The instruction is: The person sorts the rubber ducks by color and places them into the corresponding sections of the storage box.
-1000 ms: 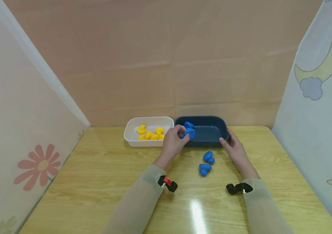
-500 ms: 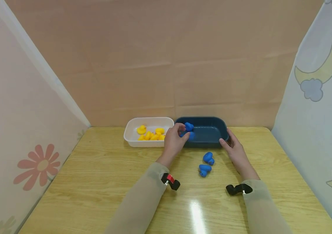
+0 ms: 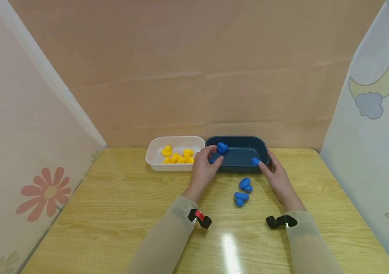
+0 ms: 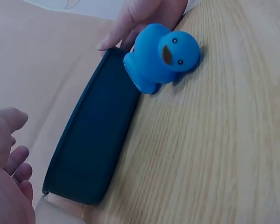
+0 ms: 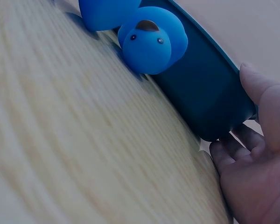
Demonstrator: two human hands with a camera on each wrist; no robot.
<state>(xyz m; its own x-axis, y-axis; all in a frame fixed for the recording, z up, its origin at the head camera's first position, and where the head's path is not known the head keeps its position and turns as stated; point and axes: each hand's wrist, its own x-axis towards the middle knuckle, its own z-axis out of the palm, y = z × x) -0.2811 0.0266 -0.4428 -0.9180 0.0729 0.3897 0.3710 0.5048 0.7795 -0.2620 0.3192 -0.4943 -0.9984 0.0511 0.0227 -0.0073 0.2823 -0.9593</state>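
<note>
My left hand point(image 3: 204, 167) is at the left end of the dark blue tray point(image 3: 242, 169), thumb and fingers spread apart. A bit of blue shows between them, mostly hidden. In the left wrist view the same hand point(image 4: 7, 163) looks relaxed, with nothing gripped. My right hand point(image 3: 278, 179) holds the tray's right end; in the right wrist view its thumb point(image 5: 252, 81) lies at the rim and the other fingers at the end wall. Inside the tray, one blue rubber duck point(image 3: 222, 147) sits at the back left, another blue duck point(image 3: 255, 161) near my right thumb.
Two blue ducks, an upper one point(image 3: 245, 184) and a lower one point(image 3: 240, 199), lie on the wooden table point(image 3: 129, 213) in front of the tray. A white tray point(image 3: 149, 161) with several yellow ducks point(image 3: 167, 151) stands left against the dark one. Cloth walls point(image 3: 146, 102) enclose the table.
My left hand has let go of a blue duck inside the dark tray, and a blue duck now lies at its right end. My right hand has stayed at the tray.
</note>
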